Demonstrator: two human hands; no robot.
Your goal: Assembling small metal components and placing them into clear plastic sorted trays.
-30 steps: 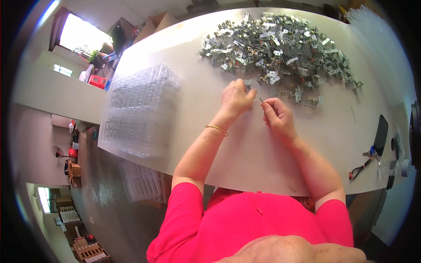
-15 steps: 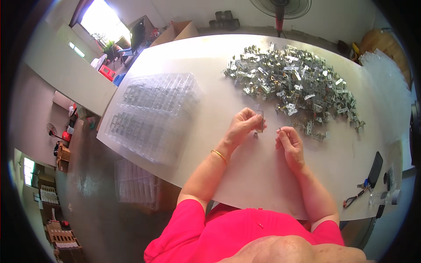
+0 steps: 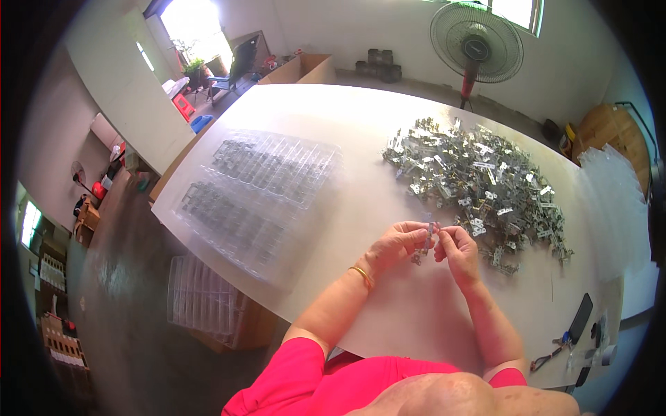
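Observation:
Over the near middle of the table, my left hand (image 3: 397,244) is closed on a small flat metal bracket (image 3: 429,236), held upright between thumb and fingers. Small metal bits hang or lie just below that hand; which of the two I cannot tell. My right hand (image 3: 459,255) is pinched closed with its fingertips up against the bracket. Whatever sits in that pinch is too small to make out. Just beyond my right hand spreads a heap of loose metal brackets (image 3: 485,180). Clear plastic trays (image 3: 305,163) with rows of metal parts lie to the left.
More clear trays (image 3: 201,298) are stacked below the table's left edge. Clear plastic sheets (image 3: 614,208) stand at the right. A phone (image 3: 581,317) and keys (image 3: 563,340) lie near the right edge. Behind the table are a fan (image 3: 475,48) and a cardboard box (image 3: 316,69).
My hands have come together, the right fingertips now meeting the bracket in my left. The whole view has tilted up, so the table sits lower and more of the fan shows.

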